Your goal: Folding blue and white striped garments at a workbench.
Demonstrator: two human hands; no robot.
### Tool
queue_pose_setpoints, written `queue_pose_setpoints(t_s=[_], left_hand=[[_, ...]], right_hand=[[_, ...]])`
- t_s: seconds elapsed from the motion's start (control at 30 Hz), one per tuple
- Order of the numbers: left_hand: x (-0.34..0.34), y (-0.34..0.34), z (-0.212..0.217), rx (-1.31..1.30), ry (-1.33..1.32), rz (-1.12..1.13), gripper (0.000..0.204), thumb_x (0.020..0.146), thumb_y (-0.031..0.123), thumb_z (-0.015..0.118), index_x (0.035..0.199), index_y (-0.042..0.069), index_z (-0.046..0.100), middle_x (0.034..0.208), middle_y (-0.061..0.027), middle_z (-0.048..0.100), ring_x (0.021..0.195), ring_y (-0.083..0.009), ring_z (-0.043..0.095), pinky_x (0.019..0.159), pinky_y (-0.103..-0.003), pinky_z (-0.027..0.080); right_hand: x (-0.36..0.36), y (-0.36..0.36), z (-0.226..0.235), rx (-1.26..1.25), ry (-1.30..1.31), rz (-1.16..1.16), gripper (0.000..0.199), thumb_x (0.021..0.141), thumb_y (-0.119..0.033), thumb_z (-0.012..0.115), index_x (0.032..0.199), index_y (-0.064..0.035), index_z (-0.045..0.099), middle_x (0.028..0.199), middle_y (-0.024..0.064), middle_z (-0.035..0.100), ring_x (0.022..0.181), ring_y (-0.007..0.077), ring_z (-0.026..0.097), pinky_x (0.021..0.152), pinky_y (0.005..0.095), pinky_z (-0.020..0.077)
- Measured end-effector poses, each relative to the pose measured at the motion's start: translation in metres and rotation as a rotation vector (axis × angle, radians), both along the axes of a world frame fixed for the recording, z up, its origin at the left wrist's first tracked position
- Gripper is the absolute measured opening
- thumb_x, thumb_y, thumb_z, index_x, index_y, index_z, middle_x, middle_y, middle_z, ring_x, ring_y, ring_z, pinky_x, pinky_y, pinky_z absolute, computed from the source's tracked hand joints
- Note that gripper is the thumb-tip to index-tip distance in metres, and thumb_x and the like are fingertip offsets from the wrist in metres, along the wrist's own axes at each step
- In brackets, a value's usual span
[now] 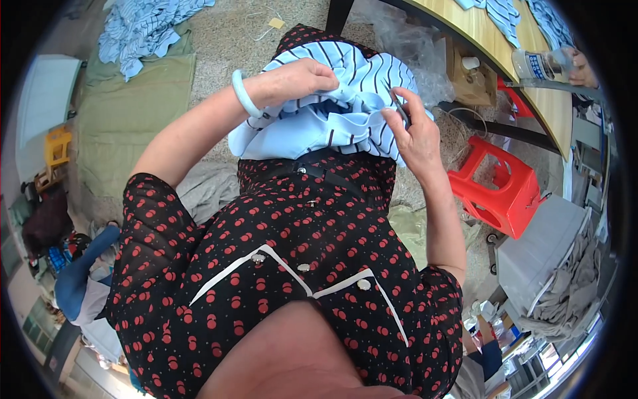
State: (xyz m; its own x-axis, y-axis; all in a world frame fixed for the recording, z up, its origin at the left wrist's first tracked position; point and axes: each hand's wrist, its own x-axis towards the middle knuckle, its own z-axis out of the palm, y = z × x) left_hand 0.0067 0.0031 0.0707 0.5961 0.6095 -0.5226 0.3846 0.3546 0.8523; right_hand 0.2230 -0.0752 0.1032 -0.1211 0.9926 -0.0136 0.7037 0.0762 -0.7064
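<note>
A light blue garment with dark stripes lies bunched across my lap. My left hand, with a pale blue bangle on its wrist, is closed in a pinch on the fabric's upper edge. My right hand is closed around a pair of small dark thread snips, their tip pointing up beside the right part of the garment. Whether the snips' blades touch the cloth I cannot tell. The folds between my two hands form an opening with a plain blue edge.
Striped garments lie in a heap on a green cloth at the far left. A wooden table stands at the far right, where another person's hand is near a clear jar. A red stool is at my right.
</note>
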Motion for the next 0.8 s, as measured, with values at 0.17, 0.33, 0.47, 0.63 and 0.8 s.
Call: queue_pose_setpoints(t_s=[0.17,0.33,0.47,0.63,0.8], left_hand=[[0.017,-0.016,0.002,-0.177,-0.375,0.387,0.016,0.084,0.017,0.051,0.082,0.003,0.058,0.077,0.001,0.056,0.069,-0.0056,0.049,0.064,-0.019,0.04],[0.022,-0.022,-0.004,-0.151,-0.42,0.425,0.018,0.086,0.018,0.048,0.089,0.002,0.057,0.083,0.0001,0.057,0.075,-0.0056,0.048,0.071,-0.021,0.038],[0.026,-0.023,-0.004,-0.131,-0.391,0.421,0.019,0.087,0.018,0.048,0.089,0.002,0.058,0.083,0.0011,0.057,0.076,-0.0052,0.047,0.073,-0.021,0.037],[0.029,-0.023,-0.004,-0.152,-0.416,0.462,0.018,0.085,0.018,0.051,0.089,0.002,0.058,0.082,0.0003,0.058,0.075,-0.005,0.049,0.071,-0.019,0.039],[0.029,-0.021,-0.006,-0.222,-0.445,0.462,0.019,0.085,0.018,0.051,0.09,0.001,0.058,0.084,-0.0006,0.058,0.077,-0.0059,0.05,0.073,-0.02,0.039]], right_hand=[[-0.016,-0.005,-0.016,0.138,0.182,-0.14,0.027,0.081,-0.021,0.057,0.102,-0.0043,0.057,0.089,0.0115,0.06,0.075,0.0182,0.058,0.069,0.0276,0.0443],[-0.027,-0.005,-0.018,0.065,0.254,-0.157,0.027,0.079,-0.016,0.06,0.102,-0.0011,0.057,0.087,0.0096,0.061,0.074,0.0133,0.056,0.067,0.0243,0.0436],[-0.027,-0.002,-0.027,0.083,0.276,-0.179,0.027,0.079,-0.016,0.06,0.101,-0.0008,0.058,0.086,0.0093,0.061,0.073,0.0125,0.056,0.066,0.0238,0.0434],[-0.028,0.001,-0.029,0.08,0.26,-0.166,0.025,0.079,-0.016,0.06,0.099,-0.0004,0.058,0.082,0.0075,0.061,0.069,0.0112,0.055,0.063,0.023,0.043],[-0.029,0.003,-0.031,0.062,0.303,-0.186,0.025,0.078,-0.015,0.06,0.098,0.0001,0.059,0.08,0.006,0.062,0.068,0.0087,0.054,0.062,0.0222,0.0426]])
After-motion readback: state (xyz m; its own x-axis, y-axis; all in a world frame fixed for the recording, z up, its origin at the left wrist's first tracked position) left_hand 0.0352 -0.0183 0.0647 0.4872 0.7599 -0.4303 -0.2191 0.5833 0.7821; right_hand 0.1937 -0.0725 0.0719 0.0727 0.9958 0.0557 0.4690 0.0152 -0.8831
